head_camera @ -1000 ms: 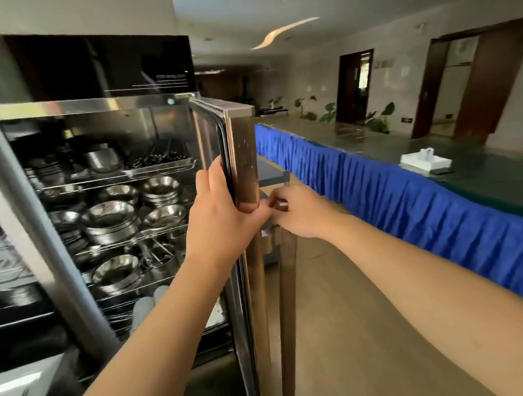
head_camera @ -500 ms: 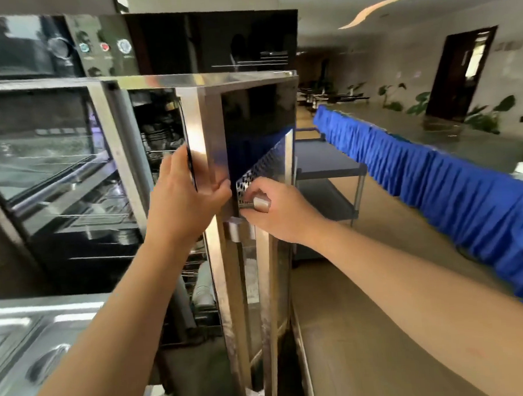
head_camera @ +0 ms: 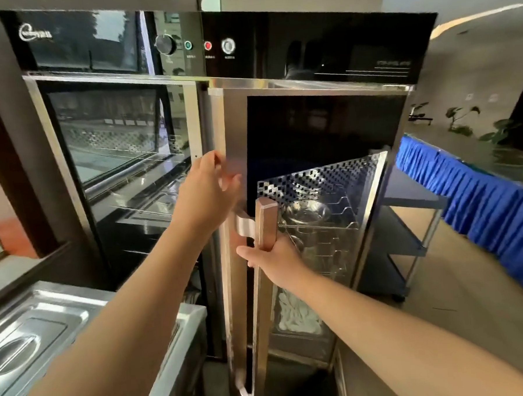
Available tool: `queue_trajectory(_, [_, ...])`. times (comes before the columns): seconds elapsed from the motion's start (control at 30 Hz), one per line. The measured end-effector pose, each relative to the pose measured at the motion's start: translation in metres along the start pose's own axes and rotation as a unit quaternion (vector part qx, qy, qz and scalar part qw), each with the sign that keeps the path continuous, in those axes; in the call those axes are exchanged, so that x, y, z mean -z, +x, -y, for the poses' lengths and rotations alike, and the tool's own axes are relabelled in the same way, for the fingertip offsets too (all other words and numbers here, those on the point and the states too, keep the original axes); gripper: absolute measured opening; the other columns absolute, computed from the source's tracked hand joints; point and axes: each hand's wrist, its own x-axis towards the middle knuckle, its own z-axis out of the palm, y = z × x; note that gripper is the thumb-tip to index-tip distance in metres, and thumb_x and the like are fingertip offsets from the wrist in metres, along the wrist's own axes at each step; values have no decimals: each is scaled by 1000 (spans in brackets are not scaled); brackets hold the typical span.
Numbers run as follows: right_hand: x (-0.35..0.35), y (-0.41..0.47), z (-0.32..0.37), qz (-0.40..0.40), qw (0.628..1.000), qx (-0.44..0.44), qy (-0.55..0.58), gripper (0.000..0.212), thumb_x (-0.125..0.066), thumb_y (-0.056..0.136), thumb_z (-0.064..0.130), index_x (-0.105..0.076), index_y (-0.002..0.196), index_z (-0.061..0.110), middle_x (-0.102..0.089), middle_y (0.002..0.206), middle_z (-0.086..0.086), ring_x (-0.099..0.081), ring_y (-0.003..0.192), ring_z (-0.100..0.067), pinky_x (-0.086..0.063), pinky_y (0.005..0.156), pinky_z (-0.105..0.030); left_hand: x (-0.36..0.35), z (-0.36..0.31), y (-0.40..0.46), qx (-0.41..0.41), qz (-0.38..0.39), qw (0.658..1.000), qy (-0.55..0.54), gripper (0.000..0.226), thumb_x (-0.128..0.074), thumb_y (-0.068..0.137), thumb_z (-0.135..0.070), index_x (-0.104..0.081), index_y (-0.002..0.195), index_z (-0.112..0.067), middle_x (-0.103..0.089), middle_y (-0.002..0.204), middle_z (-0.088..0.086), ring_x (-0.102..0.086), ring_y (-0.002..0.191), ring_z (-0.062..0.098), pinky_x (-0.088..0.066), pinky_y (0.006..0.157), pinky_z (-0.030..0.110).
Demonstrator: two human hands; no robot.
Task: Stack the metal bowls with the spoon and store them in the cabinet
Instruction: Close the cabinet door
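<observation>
The steel cabinet fills the view, its right glass door swung almost flush with the frame. My right hand grips the long vertical door handle from below its top bracket. My left hand is off the door's left edge, fingers spread, holding nothing. Through the lower glass I see a metal bowl on a wire rack inside. The spoon is not visible.
The cabinet's left glass door is shut, with a control knob and buttons above. A steel counter with a lidded pan sits at lower left. A dark cart and a blue-skirted table stand to the right.
The right door has swung from wide open to nearly shut. My left hand has let go of the door edge and opened. My right hand has slid lower on the handle.
</observation>
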Motion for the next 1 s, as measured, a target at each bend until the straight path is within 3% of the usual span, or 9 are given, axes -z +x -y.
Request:
queue_trajectory(0.1, [-26,37,-2,10,999,-22,35,28,-75,84,31,-67,66,11,-72,66,-2,-69,68,-10,-57,87,-41,-7,35,31,-3,14,1000,2,24,-59,94,-40,-50,109,-23,-57,116,-1,-61,95,19,-47,76,33])
queue_trajectory(0.13, [-34,50,-1,7,998,-28,47,27,-75,85,27,-65,65,12,-72,65,-1,-70,68,-12,-57,89,-43,-9,45,41,-5,20,1000,2,25,-58,94,-40,-50,110,-22,-56,116,0,-62,94,20,-48,76,35])
queue_trajectory(0.3, [-70,114,-5,-57,995,-52,61,41,-73,87,24,-63,47,29,-62,49,8,-65,59,-11,-53,74,-32,-22,93,93,-14,45,999,-18,30,-56,96,-39,-53,117,-18,-60,119,3,-65,97,21,-55,83,46])
queue_trajectory(0.5, [-93,174,-6,-73,991,-73,81,42,-69,83,27,-50,46,21,-47,41,12,-47,40,-2,-40,53,-25,-48,139,133,-16,39,999,6,47,-47,99,-50,-52,129,-14,-61,122,5,-64,98,22,-55,85,43])
queue_trajectory(0.67, [-102,223,-12,-79,991,-73,85,31,-75,82,30,-60,57,19,-51,44,11,-54,52,-11,-45,64,-30,-72,181,160,-21,42,998,41,54,-42,99,-55,-49,136,-16,-59,130,7,-61,109,24,-48,83,34])
queue_trajectory(0.73, [-104,242,-16,-69,992,-68,85,30,-76,83,32,-61,60,19,-56,48,12,-59,59,-13,-49,70,-33,-81,198,166,-14,44,996,79,58,-40,99,-57,-45,140,-16,-56,135,9,-58,117,27,-51,89,40])
queue_trajectory(0.83, [-105,265,-20,-56,993,-58,92,25,-77,82,28,-61,63,25,-60,51,16,-61,61,-8,-46,64,-27,-89,220,167,-6,58,989,138,61,-41,98,-56,-41,145,-15,-49,145,11,-50,129,32,-48,99,48])
queue_trajectory(0.9, [-104,280,-23,-42,994,-49,85,20,-77,83,26,-64,68,19,-63,57,12,-62,58,-6,-44,61,-22,-97,233,168,3,71,983,172,62,-44,98,-54,-39,147,-16,-46,148,11,-45,134,33,-46,102,49])
queue_trajectory(1.0, [-101,299,-27,-22,996,-36,80,27,-75,84,21,-68,72,-2,-63,59,-4,-59,53,-8,-42,57,-15,-111,256,167,33,114,968,219,62,-44,100,-46,-27,154,-21,-30,160,7,-28,147,31,-40,109,53])
